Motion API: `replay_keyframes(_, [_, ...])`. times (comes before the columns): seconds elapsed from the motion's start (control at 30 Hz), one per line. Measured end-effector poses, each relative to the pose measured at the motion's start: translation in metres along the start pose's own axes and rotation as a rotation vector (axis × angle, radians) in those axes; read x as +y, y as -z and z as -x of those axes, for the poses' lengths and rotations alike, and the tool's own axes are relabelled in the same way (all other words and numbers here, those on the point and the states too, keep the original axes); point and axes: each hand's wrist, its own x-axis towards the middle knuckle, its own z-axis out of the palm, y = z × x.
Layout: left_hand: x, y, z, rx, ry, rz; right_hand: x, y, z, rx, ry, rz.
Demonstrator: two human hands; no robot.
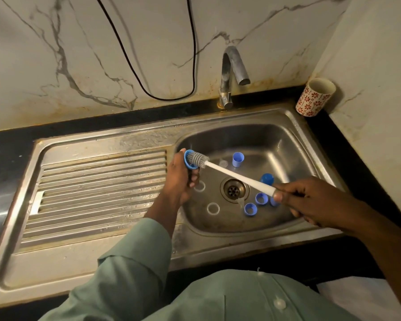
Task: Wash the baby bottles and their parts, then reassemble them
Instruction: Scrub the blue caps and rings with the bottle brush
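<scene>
Scrubbing in hand, over the left edge of the sink basin (287,140). Left hand (183,179) curled round a blue screw ring (189,161), tipped so the ring's opening faces the brush; fingers wrapped under it, thumb side up, likely to keep the ring from spinning under the bristles. Right hand (310,200) pinching the far end of the white handle of the bottle brush (236,176) between thumb and fingertips, the rest of the fingers folded beneath; held far back, apparently for reach and for twisting. Grey bristle head pushed into the ring, handle slanting down to the right across the drain (233,189).

Remaining parts left loose on the basin floor, presumably so that rinse water reaches them and nothing rolls off: a blue cap (238,159) standing near the back, a blue dome cap (267,178) just behind the handle, blue rings (250,209) clustered right of the drain, one partly hidden by the right hand. Pale rings (213,208) lying left of the drain, a clear piece near the back too faint to name. No bottle bodies in view.

Tap (232,72) not running. Ribbed draining board (97,193) to the left bare of parts, so washing seems early, reassembly not yet begun. Patterned cup (315,97) on the dark surface (125,121) at the back right corner, well apart from the work. Black cable (148,66) hanging on the wall.
</scene>
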Motion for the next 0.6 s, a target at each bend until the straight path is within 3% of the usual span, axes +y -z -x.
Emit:
replay_keyframes(0.17, [0.014,0.003,0.005,-0.054,0.183,-0.107,0.0,0.008,0.004,0.213,0.203,0.63])
replay_keyframes(0.23, [0.021,0.003,0.007,-0.078,0.227,-0.124,0.003,0.019,0.002,0.227,0.331,0.84])
replay_keyframes(0.33, [0.031,-0.001,0.011,-0.095,0.254,-0.191,0.006,0.041,-0.004,0.075,0.42,0.822])
replay_keyframes(0.43, [0.032,-0.007,0.013,-0.065,0.188,-0.229,-0.001,0.068,-0.011,-0.083,0.362,0.708])
replay_keyframes(0.6, [0.013,-0.025,0.015,-0.037,0.07,-0.131,-0.004,0.093,-0.028,0.167,0.42,0.834])
